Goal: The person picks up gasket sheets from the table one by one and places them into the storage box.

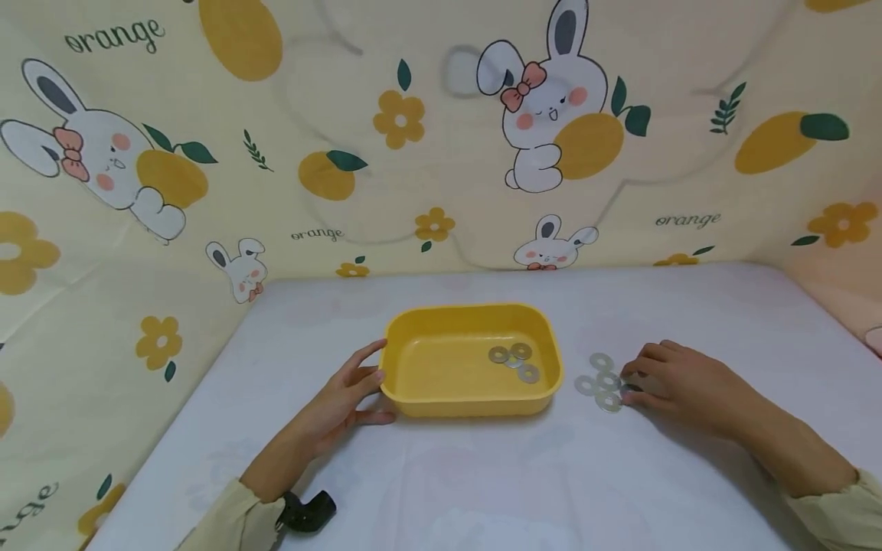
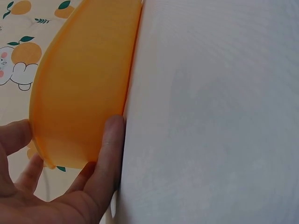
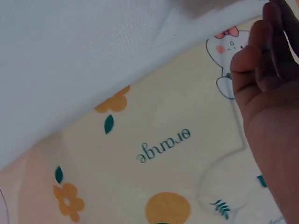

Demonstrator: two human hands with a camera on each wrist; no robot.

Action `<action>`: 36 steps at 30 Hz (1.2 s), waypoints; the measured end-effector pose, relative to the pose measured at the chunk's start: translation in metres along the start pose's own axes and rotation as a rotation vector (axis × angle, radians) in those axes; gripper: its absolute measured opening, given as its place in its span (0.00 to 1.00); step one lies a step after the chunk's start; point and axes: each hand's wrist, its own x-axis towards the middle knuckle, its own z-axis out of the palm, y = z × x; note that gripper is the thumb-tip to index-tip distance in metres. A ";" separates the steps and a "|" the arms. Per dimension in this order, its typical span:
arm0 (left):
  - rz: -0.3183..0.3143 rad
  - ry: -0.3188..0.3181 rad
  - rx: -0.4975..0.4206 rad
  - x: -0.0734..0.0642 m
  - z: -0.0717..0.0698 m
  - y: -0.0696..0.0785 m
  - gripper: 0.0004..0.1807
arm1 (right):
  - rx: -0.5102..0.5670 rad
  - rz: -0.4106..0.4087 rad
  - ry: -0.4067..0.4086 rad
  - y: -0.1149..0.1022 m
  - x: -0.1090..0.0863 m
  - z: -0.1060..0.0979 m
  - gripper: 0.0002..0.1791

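Observation:
A yellow plastic tray [image 1: 441, 408] stands on the white-covered table. Inside it, toward the right end, lie several flat metal washers [image 1: 527, 373]. My left hand [image 1: 338, 405] rests against the tray's left end, fingers spread; in the left wrist view its fingertips [image 2: 114, 126] touch the tray wall [image 2: 84, 93]. Right of the tray is a loose cluster of washers [image 1: 602, 362]. At its right edge my right hand [image 1: 696, 390] pinches a darker washer [image 1: 630, 389] between thumb and fingers. The right wrist view shows curled fingers [image 3: 245, 60] but no washer.
White cloth covers the table [image 1: 482, 490]. A cream backdrop [image 1: 413, 191] printed with rabbits and oranges rises behind it and along the left. A black curved object [image 1: 310, 511] sits at the left sleeve's cuff.

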 end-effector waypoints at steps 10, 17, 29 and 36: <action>-0.013 0.026 0.006 0.001 0.002 -0.002 0.31 | 0.083 -0.007 -0.019 0.006 -0.005 0.006 0.17; -0.013 0.031 0.015 0.001 0.004 -0.001 0.31 | 0.130 -0.141 0.076 0.015 -0.006 0.016 0.13; -0.013 0.044 0.002 0.002 0.002 -0.002 0.31 | 0.097 -0.087 0.050 0.017 -0.006 0.014 0.15; -0.010 0.040 0.008 0.002 0.002 -0.001 0.30 | 0.237 -0.086 -0.017 0.019 -0.007 0.011 0.18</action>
